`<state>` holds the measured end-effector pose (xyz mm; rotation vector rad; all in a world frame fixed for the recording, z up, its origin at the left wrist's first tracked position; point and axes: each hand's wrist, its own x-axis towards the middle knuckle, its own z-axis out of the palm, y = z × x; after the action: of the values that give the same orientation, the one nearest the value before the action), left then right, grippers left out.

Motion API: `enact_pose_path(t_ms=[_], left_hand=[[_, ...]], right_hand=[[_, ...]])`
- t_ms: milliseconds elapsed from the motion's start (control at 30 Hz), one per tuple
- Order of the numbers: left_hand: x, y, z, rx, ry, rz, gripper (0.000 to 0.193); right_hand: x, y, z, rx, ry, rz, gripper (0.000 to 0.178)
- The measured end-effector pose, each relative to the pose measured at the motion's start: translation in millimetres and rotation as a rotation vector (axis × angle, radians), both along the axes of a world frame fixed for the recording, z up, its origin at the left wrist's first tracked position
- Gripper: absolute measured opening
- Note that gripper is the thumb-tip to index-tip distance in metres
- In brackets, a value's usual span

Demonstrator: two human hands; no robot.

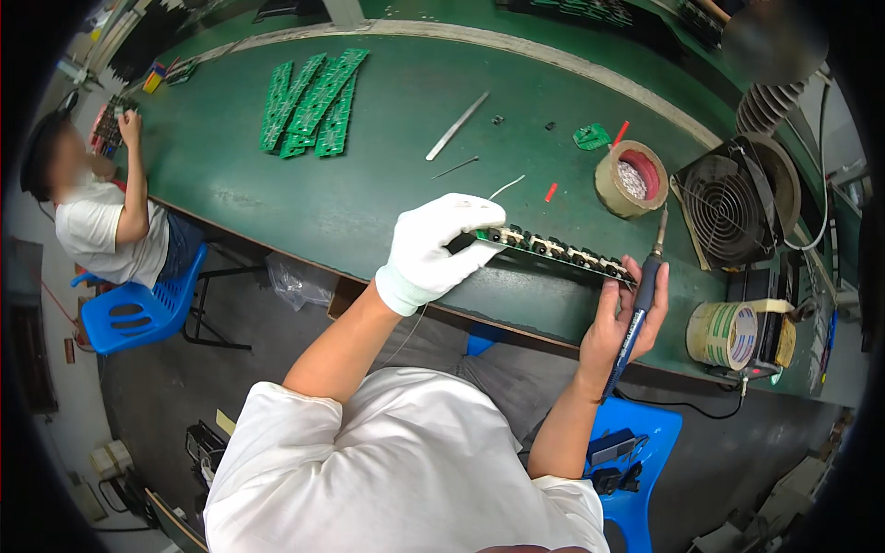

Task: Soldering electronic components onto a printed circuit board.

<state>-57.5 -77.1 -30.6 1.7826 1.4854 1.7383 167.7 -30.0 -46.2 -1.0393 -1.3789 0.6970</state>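
A long green circuit board (558,251) with a row of black and pale parts along it is held over the near edge of the green table. My left hand (440,247), in a white glove, pinches its left end between thumb and fingers. At the other end my bare right hand (625,318) grips the board by its edge. That same hand also holds a blue-handled soldering iron (636,323), its metal tip pointing up and away from me. A thin pale wire (507,187) sticks up beyond the glove.
Several green circuit boards (312,103) lie stacked at the far left. Tweezers (457,126) rest mid-table. A tape roll (630,180) with pale bits inside, a black fan (728,205) and another tape roll (723,335) stand at right. A co-worker (115,198) sits at left.
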Motion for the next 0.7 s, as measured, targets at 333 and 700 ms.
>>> enact_pose_path(t_ms=[333, 700], left_hand=[[-3, 2, -3, -0.050, -0.028, -0.020, 0.037], [-2, 3, 1, -0.129, -0.008, -0.005, 0.038]], right_hand=[[3, -15, 12, 0.109, -0.115, -0.140, 0.062], [3, -25, 25, 0.249, -0.032, -0.081, 0.068]])
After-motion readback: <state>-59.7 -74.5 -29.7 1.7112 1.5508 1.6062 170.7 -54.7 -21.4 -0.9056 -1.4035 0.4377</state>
